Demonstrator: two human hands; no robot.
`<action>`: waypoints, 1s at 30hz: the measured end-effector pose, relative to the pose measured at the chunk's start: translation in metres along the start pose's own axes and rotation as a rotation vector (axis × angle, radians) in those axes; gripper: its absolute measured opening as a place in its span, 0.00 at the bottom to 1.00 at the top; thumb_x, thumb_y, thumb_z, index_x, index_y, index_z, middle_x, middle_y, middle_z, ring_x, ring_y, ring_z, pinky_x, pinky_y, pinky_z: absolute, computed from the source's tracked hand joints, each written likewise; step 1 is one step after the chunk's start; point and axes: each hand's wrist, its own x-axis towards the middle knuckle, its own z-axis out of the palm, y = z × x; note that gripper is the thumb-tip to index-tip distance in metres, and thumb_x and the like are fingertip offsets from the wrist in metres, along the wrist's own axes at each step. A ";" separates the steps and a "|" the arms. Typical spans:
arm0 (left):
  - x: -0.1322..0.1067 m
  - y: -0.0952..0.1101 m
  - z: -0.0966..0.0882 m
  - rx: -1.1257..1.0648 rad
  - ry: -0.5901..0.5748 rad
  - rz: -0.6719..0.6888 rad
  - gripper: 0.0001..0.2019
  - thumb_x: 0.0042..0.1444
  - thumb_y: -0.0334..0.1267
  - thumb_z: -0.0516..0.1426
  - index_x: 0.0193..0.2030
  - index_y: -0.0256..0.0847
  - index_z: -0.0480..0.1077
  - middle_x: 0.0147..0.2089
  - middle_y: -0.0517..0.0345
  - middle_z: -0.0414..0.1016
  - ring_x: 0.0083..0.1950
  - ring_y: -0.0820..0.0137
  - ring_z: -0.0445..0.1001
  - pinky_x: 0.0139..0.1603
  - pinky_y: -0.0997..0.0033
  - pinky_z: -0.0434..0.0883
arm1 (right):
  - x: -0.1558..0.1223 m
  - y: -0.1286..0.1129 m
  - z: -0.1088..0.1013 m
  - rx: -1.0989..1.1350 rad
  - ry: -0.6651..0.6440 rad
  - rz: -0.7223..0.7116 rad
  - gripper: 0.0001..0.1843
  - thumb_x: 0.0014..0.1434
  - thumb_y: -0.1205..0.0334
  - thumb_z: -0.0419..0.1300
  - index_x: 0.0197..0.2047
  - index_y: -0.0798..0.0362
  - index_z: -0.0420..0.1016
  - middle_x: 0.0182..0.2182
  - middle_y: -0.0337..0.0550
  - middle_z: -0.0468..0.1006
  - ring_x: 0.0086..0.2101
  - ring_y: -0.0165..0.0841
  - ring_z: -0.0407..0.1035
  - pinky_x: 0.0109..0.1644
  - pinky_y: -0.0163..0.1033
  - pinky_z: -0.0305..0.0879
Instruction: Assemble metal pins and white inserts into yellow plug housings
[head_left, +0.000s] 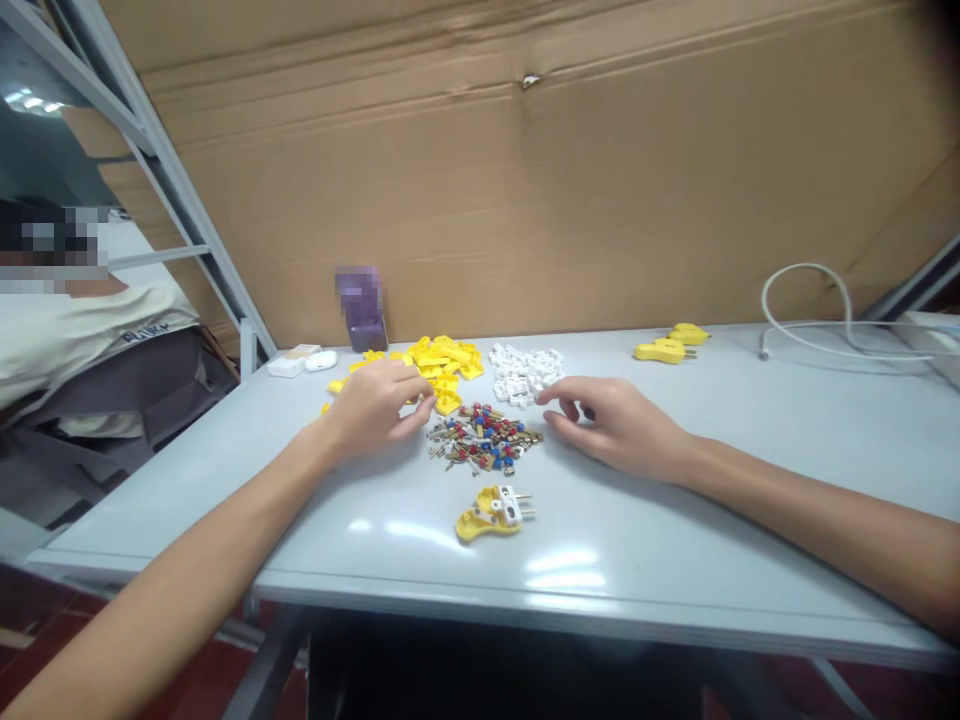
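Observation:
My left hand [382, 405] is over the near edge of a heap of yellow plug shells [442, 352]. Its thumb and forefinger are curled close together beside one shell; whatever they pinch, if anything, is hidden. My right hand [611, 425] rests at the right of the white plug inserts [525, 372], thumb and forefinger apart with a gap between the tips. Between both hands lies a pile of small brass, red and blue metal parts and screws [487, 440]. Nearer me sits an open yellow plug half [476, 525] with a white two-pin insert [510, 505] on it.
Two yellow plugs [664, 348] lie at the back right, near a looped white cable [776, 300]. A purple holder [365, 315], a white case [321, 360] and a small white box [286, 365] stand back left. Cardboard [570, 200] walls the back. Another person [97, 330] sits left.

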 end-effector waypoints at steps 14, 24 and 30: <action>0.000 0.018 0.006 -0.245 -0.057 0.087 0.16 0.66 0.38 0.48 0.32 0.38 0.73 0.29 0.55 0.73 0.30 0.70 0.69 0.32 0.68 0.65 | 0.006 0.018 0.007 -0.044 -0.188 0.054 0.12 0.66 0.57 0.51 0.46 0.51 0.72 0.29 0.42 0.77 0.28 0.35 0.69 0.32 0.39 0.61; -0.007 0.000 0.009 -0.182 -0.159 -0.069 0.12 0.64 0.37 0.49 0.40 0.39 0.74 0.38 0.52 0.74 0.39 0.64 0.73 0.40 0.63 0.69 | 0.005 0.016 0.003 -0.027 -0.223 0.081 0.10 0.66 0.56 0.52 0.43 0.51 0.69 0.31 0.42 0.76 0.30 0.35 0.68 0.34 0.39 0.58; -0.012 -0.016 0.013 -0.099 -0.231 -0.215 0.20 0.61 0.33 0.50 0.59 0.40 0.66 0.54 0.47 0.72 0.54 0.57 0.70 0.54 0.52 0.69 | 0.005 0.016 0.004 -0.031 -0.228 0.072 0.15 0.67 0.52 0.49 0.50 0.50 0.69 0.31 0.42 0.76 0.30 0.36 0.68 0.34 0.40 0.58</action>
